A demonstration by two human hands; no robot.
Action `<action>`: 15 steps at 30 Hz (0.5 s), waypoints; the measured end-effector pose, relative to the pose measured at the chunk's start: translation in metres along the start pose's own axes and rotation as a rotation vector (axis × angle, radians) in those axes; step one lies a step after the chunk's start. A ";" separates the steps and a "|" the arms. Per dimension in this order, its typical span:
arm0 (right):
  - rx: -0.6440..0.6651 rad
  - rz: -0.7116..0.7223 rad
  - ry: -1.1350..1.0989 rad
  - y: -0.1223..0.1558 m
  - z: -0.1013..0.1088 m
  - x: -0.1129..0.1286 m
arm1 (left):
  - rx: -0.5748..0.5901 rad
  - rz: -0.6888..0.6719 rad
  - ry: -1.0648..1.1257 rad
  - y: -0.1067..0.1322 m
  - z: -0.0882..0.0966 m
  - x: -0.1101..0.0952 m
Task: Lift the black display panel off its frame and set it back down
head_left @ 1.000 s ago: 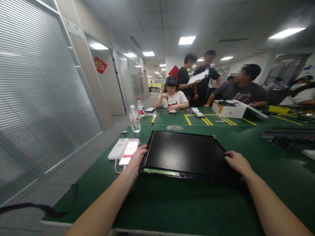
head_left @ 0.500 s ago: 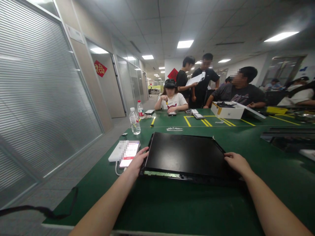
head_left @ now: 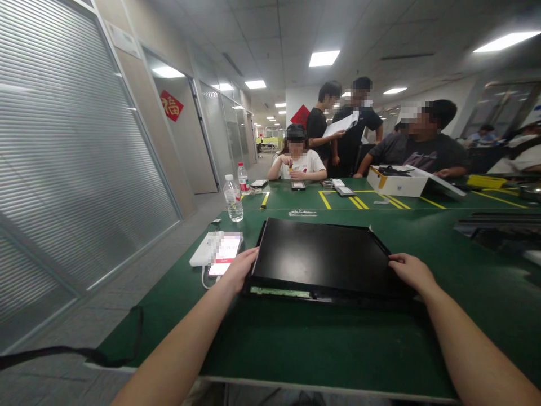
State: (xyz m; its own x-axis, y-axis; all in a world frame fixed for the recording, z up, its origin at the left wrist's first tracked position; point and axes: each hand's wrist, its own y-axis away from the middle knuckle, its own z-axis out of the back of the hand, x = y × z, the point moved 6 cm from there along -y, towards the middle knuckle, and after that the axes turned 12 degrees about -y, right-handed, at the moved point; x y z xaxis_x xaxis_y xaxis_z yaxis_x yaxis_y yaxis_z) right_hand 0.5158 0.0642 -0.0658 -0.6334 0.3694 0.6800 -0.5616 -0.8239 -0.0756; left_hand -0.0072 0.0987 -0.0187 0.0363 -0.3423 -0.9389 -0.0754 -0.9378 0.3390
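Observation:
A black display panel (head_left: 323, 254) lies face up at a slight tilt in a black frame (head_left: 380, 243) on the green table. Along its near edge a strip of green circuit board (head_left: 279, 292) shows. My left hand (head_left: 240, 269) is closed on the left edge of the panel and frame, its fingertips partly hidden. At the right edge my right hand (head_left: 412, 272) pinches the panel's side between thumb and fingers. Just left of my left hand are a lit phone (head_left: 226, 255) and a white power bank (head_left: 204, 251) with a white cable.
Two water bottles (head_left: 234, 198) stand at the table's far left. A white box (head_left: 397, 183) and small devices lie across the yellow-taped far side, where people sit and stand. Dark panels (head_left: 494, 228) lie at right, and a black strap (head_left: 112, 360) hangs over the left edge.
The view has tilted down a little, so the scene sits higher and the table's near edge shows. Both hands keep their hold on the panel, which looks nearly unmoved on the table.

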 end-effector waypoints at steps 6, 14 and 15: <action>-0.026 0.002 -0.010 0.000 0.002 0.000 | 0.026 -0.026 -0.026 0.003 -0.003 -0.003; -0.044 0.026 -0.017 0.001 0.002 0.000 | 0.044 -0.079 0.070 -0.001 -0.001 -0.006; -0.040 0.026 -0.015 0.001 0.002 0.000 | 0.010 -0.098 0.053 -0.002 0.001 -0.005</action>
State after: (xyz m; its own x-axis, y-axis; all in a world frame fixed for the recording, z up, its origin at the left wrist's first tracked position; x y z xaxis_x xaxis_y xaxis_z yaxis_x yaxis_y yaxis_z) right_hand 0.5166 0.0627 -0.0642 -0.6402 0.3412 0.6883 -0.5661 -0.8152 -0.1224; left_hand -0.0082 0.1023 -0.0144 0.0967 -0.2516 -0.9630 -0.0793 -0.9664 0.2445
